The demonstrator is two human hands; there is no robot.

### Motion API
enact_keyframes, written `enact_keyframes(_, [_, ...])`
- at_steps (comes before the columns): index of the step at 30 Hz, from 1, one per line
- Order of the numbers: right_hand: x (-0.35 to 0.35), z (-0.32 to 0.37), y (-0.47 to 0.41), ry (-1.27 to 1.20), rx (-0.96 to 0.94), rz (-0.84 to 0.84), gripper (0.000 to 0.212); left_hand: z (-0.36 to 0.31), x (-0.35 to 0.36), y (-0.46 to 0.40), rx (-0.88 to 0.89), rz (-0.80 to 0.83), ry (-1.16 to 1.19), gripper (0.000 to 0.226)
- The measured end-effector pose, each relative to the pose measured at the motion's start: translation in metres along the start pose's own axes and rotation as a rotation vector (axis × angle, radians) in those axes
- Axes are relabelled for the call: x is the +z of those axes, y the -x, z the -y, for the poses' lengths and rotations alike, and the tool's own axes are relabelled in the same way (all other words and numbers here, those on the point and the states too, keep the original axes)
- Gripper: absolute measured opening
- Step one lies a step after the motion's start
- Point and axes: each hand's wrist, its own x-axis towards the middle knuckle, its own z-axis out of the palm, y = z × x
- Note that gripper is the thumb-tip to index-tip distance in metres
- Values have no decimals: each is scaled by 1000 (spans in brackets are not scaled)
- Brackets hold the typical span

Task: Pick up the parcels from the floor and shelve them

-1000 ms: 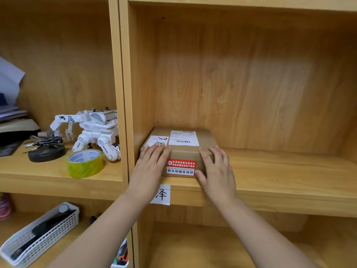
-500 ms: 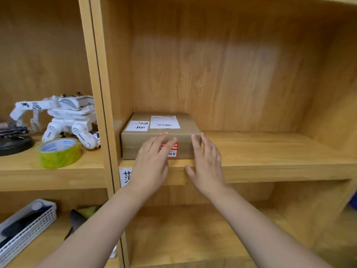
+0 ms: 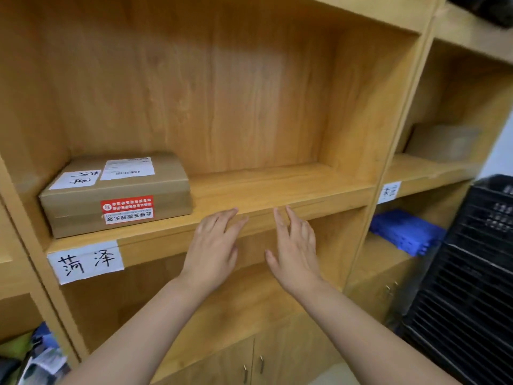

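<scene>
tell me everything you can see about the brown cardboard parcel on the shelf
The flat brown cardboard parcel lies closed on the left end of the light wooden shelf board, its left side near the compartment's side wall. Its top carries a white barcoded shipping label and a handwritten white slip; a red-and-white sticker is on its front face. Neither hand touches it; only the shelf does.

One head-worn wide-angle cam, close to a wooden shelf unit (image 3: 277, 190), faces fwd and slightly down into its middle bay. Both forearms enter from the near bottom edge; frame tilts, w/ a neighbouring bay at far right. No 2nd view.
</scene>
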Motion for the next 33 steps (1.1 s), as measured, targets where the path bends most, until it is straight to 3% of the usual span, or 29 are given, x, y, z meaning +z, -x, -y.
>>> enact_keyframes(14, [-156, -190, 153, 193, 373, -147, 88, -267, 27, -37, 288, 75, 253, 62])
enact_keyframes(25, [-287, -293, 331, 382, 670, -149, 81, -501, 38, 1, 470, 192, 551, 62])
enact_keyframes(33, [-380, -339, 463, 554, 971, -171, 80, -673, 32, 41, 750, 312, 744, 66])
